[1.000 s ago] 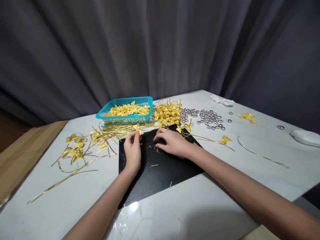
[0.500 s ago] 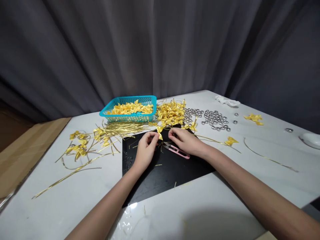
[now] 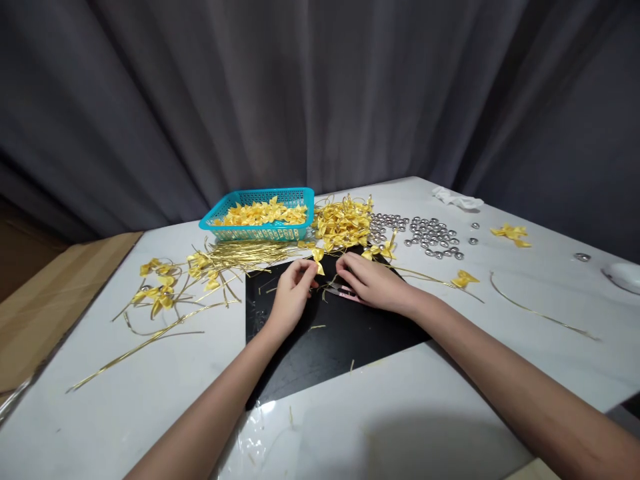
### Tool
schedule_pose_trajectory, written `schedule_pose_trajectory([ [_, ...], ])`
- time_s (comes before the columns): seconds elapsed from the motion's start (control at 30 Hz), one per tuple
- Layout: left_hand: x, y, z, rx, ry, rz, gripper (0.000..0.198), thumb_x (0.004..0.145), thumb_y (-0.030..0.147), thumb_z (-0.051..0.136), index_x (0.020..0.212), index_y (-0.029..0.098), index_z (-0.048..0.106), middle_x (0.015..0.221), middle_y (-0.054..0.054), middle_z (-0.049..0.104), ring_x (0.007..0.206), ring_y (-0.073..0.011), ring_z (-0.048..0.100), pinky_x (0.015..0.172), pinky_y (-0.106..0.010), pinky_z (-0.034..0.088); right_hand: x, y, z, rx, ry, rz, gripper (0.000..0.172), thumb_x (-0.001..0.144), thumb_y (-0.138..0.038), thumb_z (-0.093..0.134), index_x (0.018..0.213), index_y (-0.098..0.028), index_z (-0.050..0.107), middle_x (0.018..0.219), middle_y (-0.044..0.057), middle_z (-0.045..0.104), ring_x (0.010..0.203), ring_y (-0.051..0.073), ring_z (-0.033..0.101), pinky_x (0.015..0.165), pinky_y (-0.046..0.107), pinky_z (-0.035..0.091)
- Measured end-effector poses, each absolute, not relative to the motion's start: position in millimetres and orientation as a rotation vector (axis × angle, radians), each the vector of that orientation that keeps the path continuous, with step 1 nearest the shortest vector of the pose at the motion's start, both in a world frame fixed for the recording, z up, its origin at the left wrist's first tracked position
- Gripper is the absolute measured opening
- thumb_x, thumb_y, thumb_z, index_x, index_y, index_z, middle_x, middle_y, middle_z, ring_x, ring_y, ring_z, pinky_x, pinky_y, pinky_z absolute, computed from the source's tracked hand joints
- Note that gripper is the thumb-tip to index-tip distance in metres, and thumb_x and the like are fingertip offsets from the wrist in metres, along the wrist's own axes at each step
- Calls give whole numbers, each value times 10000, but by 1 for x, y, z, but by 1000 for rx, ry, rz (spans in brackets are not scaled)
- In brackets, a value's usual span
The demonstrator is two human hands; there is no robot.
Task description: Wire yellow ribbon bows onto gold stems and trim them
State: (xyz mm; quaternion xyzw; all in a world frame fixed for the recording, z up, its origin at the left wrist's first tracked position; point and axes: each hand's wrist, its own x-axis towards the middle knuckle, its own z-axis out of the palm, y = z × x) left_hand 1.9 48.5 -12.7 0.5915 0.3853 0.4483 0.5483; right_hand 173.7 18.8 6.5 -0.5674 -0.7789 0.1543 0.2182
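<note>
Above the black mat (image 3: 320,360), my left hand (image 3: 294,293) is closed in a pinch on a yellow satin ribbon bow (image 3: 318,259). Just to its right, my right hand (image 3: 373,283) has its fingers pressed together on a thin gold cord (image 3: 327,285) that runs between the two hands. Pink-handled thread snips (image 3: 345,292) lie on the mat, partly hidden under my right hand. Short gold cord clippings (image 3: 316,327) are scattered on the mat.
A turquoise basket (image 3: 207,223) of yellow bows stands at the back. Beside it are a pile of bows with cords (image 3: 345,220) and several silver beads (image 3: 433,233). Gold cords (image 3: 245,255) lie left; a white dish (image 3: 623,275) sits at the right edge.
My right hand now covers more of the snips, whose handles showed further out before. The bow at my left fingertips has shifted slightly; both hands stay close together.
</note>
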Motion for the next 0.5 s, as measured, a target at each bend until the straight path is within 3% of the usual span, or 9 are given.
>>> schedule_pose_trajectory([
  [0.17,2,47,-3,1470,760,819,256,653,389,723,692,138,690,677,-14,627,663,-128,524,616,-217,399,171,17,11,-1477,-2135,466,124,925,-159,338,926,-173,461,787,35,573,681,149,522,636,248,383],
  [0.5,-4,50,-2,1470,746,763,222,694,372,694,735,156,726,700,-12,644,567,-91,446,538,-204,345,184,19,20,-1459,-2111,452,144,917,-205,356,827,-181,465,745,32,556,661,148,503,621,252,377],
])
